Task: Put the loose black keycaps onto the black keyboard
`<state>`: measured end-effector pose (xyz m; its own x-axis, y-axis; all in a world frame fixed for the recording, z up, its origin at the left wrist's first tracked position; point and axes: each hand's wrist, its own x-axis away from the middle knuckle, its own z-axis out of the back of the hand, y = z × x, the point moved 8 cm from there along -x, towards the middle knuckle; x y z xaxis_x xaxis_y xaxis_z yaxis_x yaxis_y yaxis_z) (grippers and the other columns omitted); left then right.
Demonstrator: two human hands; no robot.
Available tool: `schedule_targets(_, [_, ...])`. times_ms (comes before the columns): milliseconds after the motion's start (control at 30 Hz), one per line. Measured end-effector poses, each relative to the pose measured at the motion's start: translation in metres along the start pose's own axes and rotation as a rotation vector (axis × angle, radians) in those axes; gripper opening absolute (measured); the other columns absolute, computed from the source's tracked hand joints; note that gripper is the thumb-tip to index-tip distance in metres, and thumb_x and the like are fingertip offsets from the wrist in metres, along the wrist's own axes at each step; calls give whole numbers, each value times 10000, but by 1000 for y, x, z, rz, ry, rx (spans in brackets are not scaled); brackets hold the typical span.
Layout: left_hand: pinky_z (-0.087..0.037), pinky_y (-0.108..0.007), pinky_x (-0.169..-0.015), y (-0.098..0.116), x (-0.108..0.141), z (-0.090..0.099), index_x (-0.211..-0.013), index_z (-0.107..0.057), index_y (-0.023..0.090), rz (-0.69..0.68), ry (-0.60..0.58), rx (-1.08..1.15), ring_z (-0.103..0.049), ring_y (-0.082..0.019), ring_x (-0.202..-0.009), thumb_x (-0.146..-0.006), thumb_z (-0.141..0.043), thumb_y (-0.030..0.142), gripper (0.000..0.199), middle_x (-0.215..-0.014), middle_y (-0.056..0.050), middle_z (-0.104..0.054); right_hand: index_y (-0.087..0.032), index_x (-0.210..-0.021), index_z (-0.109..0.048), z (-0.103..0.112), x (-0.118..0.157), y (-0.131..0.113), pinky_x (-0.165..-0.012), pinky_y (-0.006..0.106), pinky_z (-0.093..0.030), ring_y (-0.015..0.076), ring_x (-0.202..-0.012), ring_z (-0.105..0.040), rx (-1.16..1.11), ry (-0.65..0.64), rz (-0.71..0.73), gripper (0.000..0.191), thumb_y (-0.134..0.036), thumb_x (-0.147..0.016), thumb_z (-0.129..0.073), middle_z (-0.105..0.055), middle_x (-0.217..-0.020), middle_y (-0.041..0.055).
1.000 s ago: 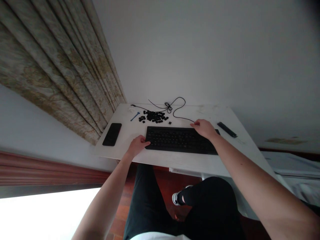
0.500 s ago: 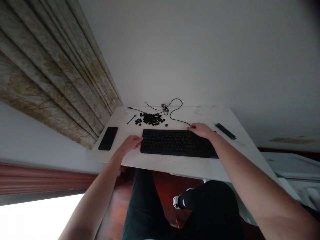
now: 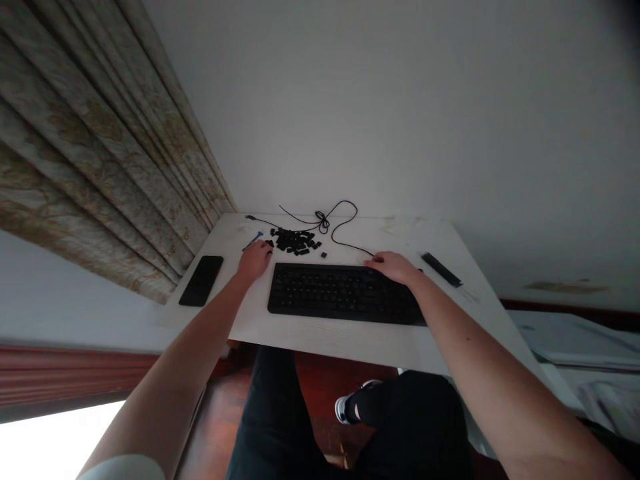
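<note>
A black keyboard (image 3: pixel 330 290) lies lengthwise on the white desk, its keys mostly in shadow. My right hand (image 3: pixel 393 265) is closed on its far edge, close to where the black cable (image 3: pixel 345 244) comes out, with the forearm passing over the right end. My left hand (image 3: pixel 255 259) is beyond the keyboard's left corner, at the near left side of a pile of loose black keycaps (image 3: pixel 295 241). Its fingers look loosely apart and cover some of the outer keycaps. Just beyond them lies a blue stick-like tool (image 3: pixel 256 237), partly hidden by the hand.
A black phone (image 3: pixel 201 281) lies at the desk's left side. On the right is a long, narrow black piece (image 3: pixel 442 269). The cable's tied bundle (image 3: pixel 323 221) rests near the wall. One keycap (image 3: pixel 324 255) sits apart from the pile. A patterned curtain (image 3: pixel 150 153) hangs at the left.
My left hand has left the keyboard's left edge and moved away from me to the keycaps. The right hand stays on the far edge. The whole view has shifted slightly.
</note>
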<state>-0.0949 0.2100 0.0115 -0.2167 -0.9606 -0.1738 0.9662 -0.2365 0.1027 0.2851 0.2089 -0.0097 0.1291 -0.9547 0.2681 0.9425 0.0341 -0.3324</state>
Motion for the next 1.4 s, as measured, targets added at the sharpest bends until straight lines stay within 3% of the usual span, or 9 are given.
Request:
schedule_targets(167, [-430, -441, -955, 3, 4, -2, -1037, -677, 155, -19, 5, -54, -540, -295, -1103, -924, -440, 199, 266, -1123, -156, -611, -173, -912, -728, 0, -2, 0, -724, 337, -462, 276, -881, -662, 15, 17, 15, 419, -529, -897, -508, -733, -970, 133])
schedule_targets(400, [-356, -462, -1040, -4, -9, -1, -1243, -579, 187, 51, 37, 31, -473, -308, -1249, -899, -505, 269, 361, -1329, -153, -559, -183, -872, -728, 2, 1, -2, -720, 329, -471, 268, -862, -671, 7, 32, 26, 386, -515, -892, -533, -736, -946, 133])
schedule_targets(667, [-259, -519, -1079, -8, -38, -8, -1081, -663, 202, 46, -55, -13, -550, -284, -1141, -912, -467, 233, 260, -1173, -139, -661, -178, -911, -730, 2, 2, -2, -744, 320, -476, 263, -893, -673, 8, 33, 10, 396, -513, -902, -518, -735, -971, 132])
schedule_targets(867, [-237, -482, -1088, -6, -35, -10, -1024, -674, 184, -9, -56, -25, -543, -280, -1146, -931, -454, 218, 241, -1159, -146, -659, -178, -892, -727, 3, 2, -1, -765, 328, -478, 261, -897, -672, 4, 44, 17, 389, -513, -897, -529, -734, -971, 134])
schedule_targets(1033, [-262, -479, -1071, -3, -28, -3, -1040, -656, 186, -4, 14, 35, -497, -294, -1195, -923, -475, 204, 216, -1187, -147, -629, -189, -871, -725, 2, 1, -1, -742, 322, -480, 255, -869, -674, -4, 51, 27, 374, -511, -893, -537, -738, -955, 126])
schedule_targets(1133, [-315, -460, -1050, 0, -25, 8, -1048, -655, 177, 106, 125, 244, -501, -287, -1186, -923, -481, 221, 219, -1174, -141, -624, -184, -871, -726, 2, 0, -1, -731, 322, -477, 259, -866, -674, 2, 45, 30, 377, -512, -889, -541, -737, -953, 128])
schedule_targets(1233, [-438, -375, -939, 5, -13, 11, -1095, -640, 161, 305, 231, 746, -579, -221, -1040, -947, -454, 261, 258, -1119, -119, -644, -183, -872, -722, 2, 0, -1, -727, 317, -473, 257, -866, -673, 9, 45, 33, 377, -516, -886, -545, -737, -951, 123])
schedule_targets(1333, [-493, -294, -818, 28, 5, -1, -1154, -616, 185, 446, 191, 1363, -614, -144, -872, -951, -487, 345, 289, -1077, -84, -655, -184, -872, -722, 3, 1, -2, -727, 322, -475, 261, -863, -673, -10, 57, 21, 370, -514, -882, -555, -738, -952, 124])
schedule_targets(1400, [-499, -264, -806, 47, 21, -3, -1139, -624, 201, 484, 159, 1644, -612, -120, -842, -922, -561, 378, 286, -1057, -70, -657, -180, -874, -723, 4, 2, -2, -733, 330, -476, 267, -867, -673, -25, 63, 14, 365, -509, -879, -564, -737, -960, 128])
